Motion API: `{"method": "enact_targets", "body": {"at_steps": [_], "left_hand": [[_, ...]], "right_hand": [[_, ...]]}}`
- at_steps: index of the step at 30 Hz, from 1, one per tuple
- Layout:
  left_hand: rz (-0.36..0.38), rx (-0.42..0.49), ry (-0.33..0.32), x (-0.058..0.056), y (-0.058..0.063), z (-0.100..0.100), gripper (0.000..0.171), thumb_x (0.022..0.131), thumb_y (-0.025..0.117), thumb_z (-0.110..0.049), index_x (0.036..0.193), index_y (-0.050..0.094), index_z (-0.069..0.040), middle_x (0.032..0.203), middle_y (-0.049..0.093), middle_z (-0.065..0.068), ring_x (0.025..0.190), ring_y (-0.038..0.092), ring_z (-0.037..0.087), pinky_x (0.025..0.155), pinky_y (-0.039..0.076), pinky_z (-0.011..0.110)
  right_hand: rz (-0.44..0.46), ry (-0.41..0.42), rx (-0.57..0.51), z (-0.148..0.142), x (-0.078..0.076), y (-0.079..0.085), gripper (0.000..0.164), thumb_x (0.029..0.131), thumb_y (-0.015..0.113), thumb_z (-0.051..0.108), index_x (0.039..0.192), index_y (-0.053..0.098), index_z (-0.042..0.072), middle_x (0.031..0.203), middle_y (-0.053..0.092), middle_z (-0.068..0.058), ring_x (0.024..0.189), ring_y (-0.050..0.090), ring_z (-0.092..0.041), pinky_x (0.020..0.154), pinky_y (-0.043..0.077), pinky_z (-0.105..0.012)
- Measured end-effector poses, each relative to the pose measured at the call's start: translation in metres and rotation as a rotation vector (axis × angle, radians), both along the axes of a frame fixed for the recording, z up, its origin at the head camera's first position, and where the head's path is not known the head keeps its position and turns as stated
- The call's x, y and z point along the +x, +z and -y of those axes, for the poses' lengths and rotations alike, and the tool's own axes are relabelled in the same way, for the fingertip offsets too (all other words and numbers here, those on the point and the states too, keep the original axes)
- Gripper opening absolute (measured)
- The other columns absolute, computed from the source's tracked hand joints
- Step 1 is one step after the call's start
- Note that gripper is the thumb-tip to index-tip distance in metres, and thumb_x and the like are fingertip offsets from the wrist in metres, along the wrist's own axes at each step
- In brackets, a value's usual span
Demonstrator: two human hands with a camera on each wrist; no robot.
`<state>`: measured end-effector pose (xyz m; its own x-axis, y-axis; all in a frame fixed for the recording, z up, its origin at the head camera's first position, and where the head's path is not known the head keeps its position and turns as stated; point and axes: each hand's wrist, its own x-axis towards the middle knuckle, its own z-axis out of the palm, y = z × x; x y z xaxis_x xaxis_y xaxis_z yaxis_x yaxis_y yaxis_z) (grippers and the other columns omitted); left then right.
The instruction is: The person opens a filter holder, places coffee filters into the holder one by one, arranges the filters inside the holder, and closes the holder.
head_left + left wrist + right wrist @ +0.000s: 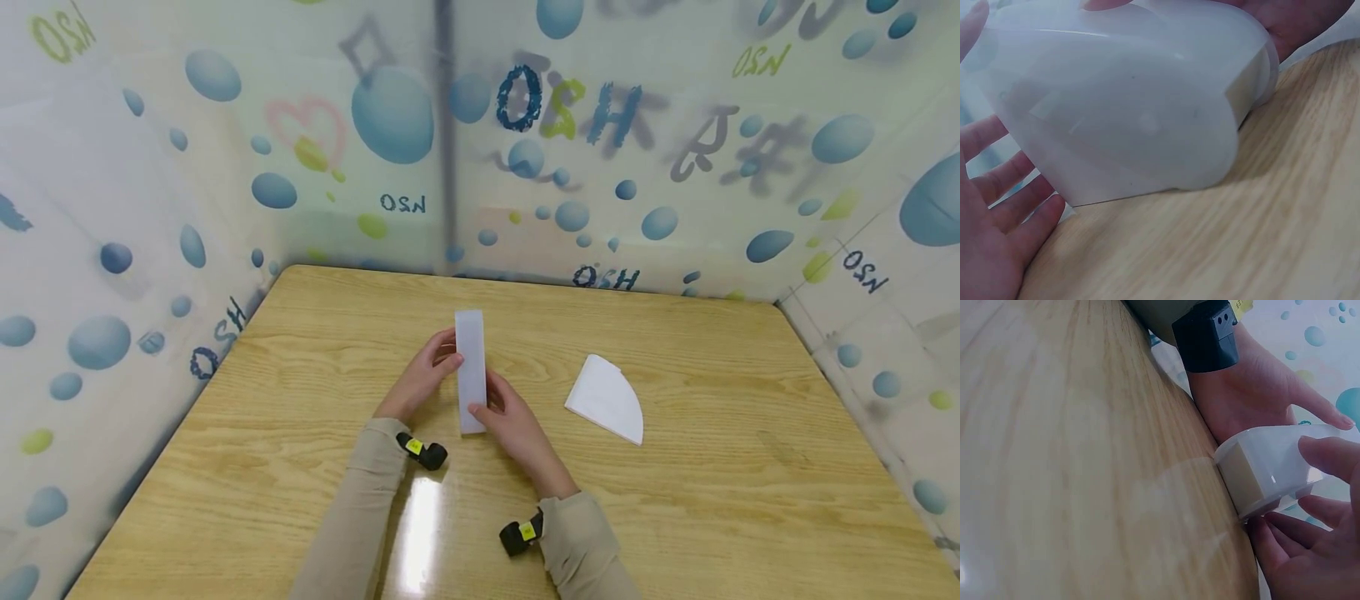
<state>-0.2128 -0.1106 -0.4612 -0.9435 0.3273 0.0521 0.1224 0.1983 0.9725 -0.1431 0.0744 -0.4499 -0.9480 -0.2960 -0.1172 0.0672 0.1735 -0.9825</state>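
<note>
A narrow white plastic holder [471, 371] stands on the table between both hands. In the left wrist view its smooth, slightly see-through side [1135, 119] shows curved lobes at the lower edge, with a beige strip [1244, 478] between its walls in the right wrist view. My left hand [423, 375] grips its left side, thumb on the near face and fingers behind. Lower down, my right hand [517, 421] holds the right side, its thumb across the near face. Right of the hands lies a fan-shaped white stack of paper filters [606, 400].
The wooden table [712, 500] meets patterned curtain-like walls [600, 192] at the back and both sides. Each wrist carries a black camera strap, the left one [427, 452] near the holder's foot. Light glares off the tabletop between the forearms.
</note>
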Motion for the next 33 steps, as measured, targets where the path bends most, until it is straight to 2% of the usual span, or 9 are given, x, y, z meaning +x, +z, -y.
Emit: {"method": "enact_targets", "body": {"at_steps": [2,7,16,20,24,28,33], "left_hand": [[0.005,-0.008,0.008,0.000,0.000,0.000,0.055,0.092,0.054,-0.038,0.140,0.034,-0.023,0.140,0.039,0.005,0.130,0.035,0.024,0.109,0.024,0.044],[0.014,0.014,0.006,0.000,-0.001,-0.001,0.058,0.088,0.057,-0.044,0.137,0.037,-0.021,0.140,0.040,0.004,0.131,0.035,0.024,0.108,0.025,0.045],[0.082,0.080,-0.014,-0.002,0.002,-0.002,0.055,0.091,0.059,-0.025,0.138,0.031,-0.015,0.138,0.041,0.014,0.129,0.038,0.028,0.106,0.027,0.046],[0.076,0.052,-0.029,0.005,0.014,-0.001,0.059,0.091,0.058,-0.023,0.140,0.027,-0.013,0.139,0.040,0.016,0.130,0.036,0.031,0.107,0.026,0.047],[0.044,0.001,-0.040,0.013,0.025,-0.002,0.059,0.091,0.057,-0.025,0.141,0.028,-0.010,0.141,0.038,0.015,0.132,0.033,0.030,0.108,0.025,0.046],[0.040,0.006,-0.052,0.015,0.027,-0.002,0.059,0.091,0.057,-0.024,0.141,0.030,-0.010,0.140,0.039,0.017,0.131,0.034,0.032,0.106,0.027,0.047],[0.065,0.023,-0.056,0.016,0.027,-0.003,0.059,0.091,0.058,-0.023,0.141,0.030,-0.011,0.136,0.041,0.019,0.129,0.038,0.034,0.103,0.032,0.047]], "right_hand": [[0.000,-0.004,0.010,0.000,0.000,-0.001,0.065,0.090,0.060,0.025,0.145,0.027,0.019,0.149,0.028,-0.002,0.136,0.027,-0.020,0.106,0.030,-0.038],[-0.006,-0.013,0.026,0.000,-0.001,-0.002,0.067,0.088,0.062,0.028,0.145,0.027,0.019,0.149,0.029,-0.004,0.135,0.031,-0.021,0.104,0.033,-0.039],[-0.012,0.004,0.021,0.000,-0.002,-0.005,0.071,0.085,0.066,0.024,0.144,0.027,0.019,0.147,0.032,-0.006,0.132,0.035,-0.023,0.104,0.033,-0.040],[-0.002,0.016,0.032,0.000,-0.002,-0.004,0.075,0.083,0.068,0.017,0.145,0.025,0.018,0.147,0.031,-0.008,0.130,0.037,-0.026,0.103,0.033,-0.044],[-0.009,0.011,0.069,0.000,-0.002,-0.005,0.077,0.082,0.070,0.016,0.145,0.026,0.021,0.145,0.035,-0.007,0.126,0.040,-0.027,0.101,0.035,-0.047],[-0.043,-0.002,0.144,-0.001,-0.001,-0.005,0.077,0.082,0.070,0.022,0.144,0.026,0.027,0.142,0.039,-0.004,0.123,0.043,-0.026,0.099,0.037,-0.048],[-0.081,0.003,0.220,-0.004,0.000,-0.002,0.077,0.082,0.068,0.026,0.145,0.024,0.027,0.140,0.041,-0.006,0.121,0.044,-0.027,0.096,0.038,-0.050]]}}
